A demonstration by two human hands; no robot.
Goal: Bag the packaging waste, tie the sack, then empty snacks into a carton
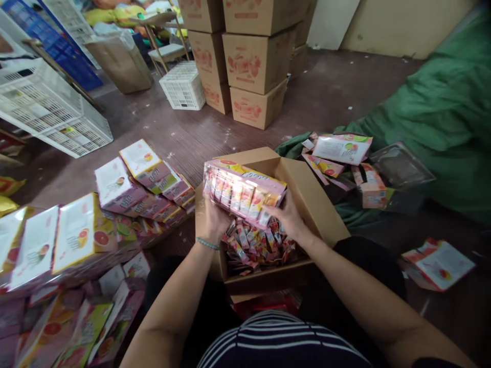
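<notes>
Between my two hands is a pink and yellow fruit-printed box, held tilted over an open cardboard carton. Its near side shows a row of small sachets behind what looks like clear film. My left hand, with a beaded bracelet at the wrist, grips the box's left end. At the right end, my right hand grips the box, its fingers on the near side. Below the box, many loose sachets fill the bottom of the carton, which stands between my knees.
Packed fruit-printed boxes are stacked at my left. Opened, flattened boxes and a clear plastic tray lie right, by a green cloth. Another box rests on the floor. Tall cartons and white crates stand ahead.
</notes>
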